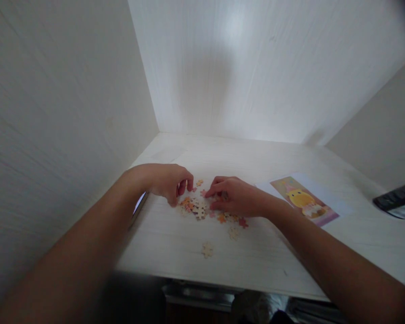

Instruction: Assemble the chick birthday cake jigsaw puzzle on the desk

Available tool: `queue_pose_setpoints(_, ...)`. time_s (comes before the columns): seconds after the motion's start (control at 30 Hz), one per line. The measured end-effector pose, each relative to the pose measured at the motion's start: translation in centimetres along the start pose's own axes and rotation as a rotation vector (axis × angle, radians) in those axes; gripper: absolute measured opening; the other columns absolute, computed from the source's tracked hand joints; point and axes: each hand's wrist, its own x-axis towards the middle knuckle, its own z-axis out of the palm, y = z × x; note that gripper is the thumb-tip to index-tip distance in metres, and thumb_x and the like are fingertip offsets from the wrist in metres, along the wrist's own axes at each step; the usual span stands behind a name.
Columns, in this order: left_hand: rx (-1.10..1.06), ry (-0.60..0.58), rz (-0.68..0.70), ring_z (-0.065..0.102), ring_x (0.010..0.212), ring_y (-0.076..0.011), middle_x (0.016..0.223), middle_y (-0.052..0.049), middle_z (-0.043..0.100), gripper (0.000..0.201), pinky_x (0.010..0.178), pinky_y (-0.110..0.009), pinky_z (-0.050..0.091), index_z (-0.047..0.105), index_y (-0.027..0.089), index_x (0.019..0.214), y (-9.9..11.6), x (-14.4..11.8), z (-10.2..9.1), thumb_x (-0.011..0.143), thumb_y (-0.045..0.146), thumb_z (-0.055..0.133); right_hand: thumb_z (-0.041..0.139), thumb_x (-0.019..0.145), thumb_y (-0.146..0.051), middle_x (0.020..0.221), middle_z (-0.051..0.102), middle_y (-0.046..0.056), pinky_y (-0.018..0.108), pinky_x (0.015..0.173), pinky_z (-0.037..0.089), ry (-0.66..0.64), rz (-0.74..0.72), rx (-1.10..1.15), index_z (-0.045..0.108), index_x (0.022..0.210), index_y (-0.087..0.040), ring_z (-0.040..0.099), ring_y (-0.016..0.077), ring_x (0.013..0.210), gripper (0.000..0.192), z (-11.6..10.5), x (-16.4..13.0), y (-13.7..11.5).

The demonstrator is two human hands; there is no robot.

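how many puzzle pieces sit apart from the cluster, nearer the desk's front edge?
2. One pale piece lies alone nearest the front edge; another pale piece lies just below the right hand. The main cluster lies between both hands; pieces under them may be hidden.

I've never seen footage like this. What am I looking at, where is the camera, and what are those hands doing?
There is no machine here. One camera is worn on a person's head and looks forward and down, so both arms reach in from the bottom of the picture. The left hand and right hand rest on a white table set in a white-walled corner. Between them lies a small heap of jigsaw pieces, and both hands' fingertips touch it; whether either pinches a piece is too small to tell. One stray piece lies nearer the table's front edge. To the right lie a picture card with a yellow chick and a dark packet.
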Motion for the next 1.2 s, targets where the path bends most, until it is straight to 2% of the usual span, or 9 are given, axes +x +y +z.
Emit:
queue_pose_setpoints(0.17,-0.019,0.026,0.003,0.061,0.071,-0.0155,0.089,-0.001,0.068,0.052,0.058,-0.023,0.043,0.060,0.020,0.110,0.0,-0.1,-0.1,0.059,0.017,0.068,0.064,0.080,-0.016,0.093,0.070,0.004,0.024,0.073,0.047,0.000,0.067,0.100,0.072,0.105,-0.018,0.062,0.0142,0.077,0.027,0.0,-0.2,0.0)
queue_pose_setpoints(0.4,-0.026,0.098,0.021,0.062,0.072,-0.0152,0.087,-0.002,0.068,0.047,0.059,-0.022,0.045,0.061,0.020,0.108,-0.6,-0.1,-0.2,0.062,0.013,0.064,0.066,0.075,-0.011,0.088,0.071,0.004,0.024,0.069,0.051,0.015,0.104,0.247,0.071,0.106,-0.017,0.063,0.0136,0.074,0.032,-0.8,-0.5,1.3)
queue_pose_setpoints(0.5,-0.062,0.119,0.043,0.063,0.073,-0.0150,0.086,-0.002,0.069,0.042,0.060,-0.022,0.045,0.061,0.020,0.105,-0.6,-0.1,-0.4,0.064,0.010,0.059,0.066,0.076,-0.013,0.088,0.072,0.004,0.023,0.061,0.052,0.000,0.143,0.330,0.070,0.107,-0.019,0.065,0.0143,0.073,0.032,-0.8,-0.6,1.8)
queue_pose_setpoints(0.63,-0.095,0.113,0.075,0.064,0.073,-0.0149,0.085,-0.002,0.070,0.038,0.061,-0.022,0.045,0.064,0.020,0.102,-0.9,0.2,-0.4,0.065,0.012,0.064,0.063,0.077,-0.014,0.086,0.071,0.004,0.020,0.049,0.048,0.017,0.173,0.399,0.071,0.103,-0.019,0.064,0.0140,0.067,0.028,-0.7,-0.6,2.1)
queue_pose_setpoints(0.83,-0.041,0.167,0.080,0.062,0.068,-0.0137,0.078,0.000,0.070,0.030,0.060,-0.022,0.042,0.068,0.020,0.095,-1.6,0.7,-0.5,0.065,0.018,0.070,0.066,0.073,-0.012,0.086,0.071,0.004,0.024,0.064,0.053,0.167,0.058,0.498,0.070,0.099,-0.015,0.064,0.0129,0.072,0.026,-0.4,-0.2,3.0)
queue_pose_setpoints(0.93,-0.021,0.223,0.130,0.060,0.065,-0.0122,0.077,-0.001,0.070,0.020,0.059,-0.022,0.041,0.070,0.019,0.089,-0.7,1.0,-0.3,0.069,0.019,0.067,0.065,0.075,-0.014,0.088,0.071,0.005,0.027,0.070,0.054,0.289,0.019,0.492,0.069,0.097,-0.015,0.065,0.0143,0.075,0.022,-0.2,0.0,3.3)
queue_pose_setpoints(1.03,-0.028,0.254,0.220,0.058,0.062,-0.0105,0.074,0.000,0.069,0.016,0.057,-0.021,0.039,0.071,0.021,0.089,1.2,1.6,0.5,0.075,0.025,0.065,0.064,0.077,-0.015,0.090,0.071,0.005,0.028,0.073,0.054,0.351,0.012,0.415,0.070,0.096,-0.016,0.066,0.0147,0.077,0.020,-0.2,0.1,3.3)
queue_pose_setpoints(1.1,-0.032,0.280,0.271,0.057,0.060,-0.0100,0.072,0.000,0.068,0.018,0.056,-0.022,0.038,0.071,0.021,0.088,2.4,2.1,1.2,0.077,0.034,0.065,0.064,0.078,-0.015,0.089,0.072,0.005,0.028,0.073,0.054,0.337,0.024,0.382,0.070,0.096,-0.016,0.066,0.0146,0.077,0.019,-0.5,0.0,3.2)
queue_pose_setpoints(1.2,-0.012,0.344,0.304,0.055,0.060,-0.0104,0.071,0.000,0.066,0.030,0.057,-0.023,0.038,0.071,0.020,0.088,3.5,2.9,2.1,0.075,0.048,0.068,0.067,0.077,-0.018,0.081,0.072,0.004,0.024,0.065,0.052,0.188,0.081,0.334,0.071,0.095,-0.015,0.066,0.0141,0.071,0.019,-1.1,-0.4,3.1)
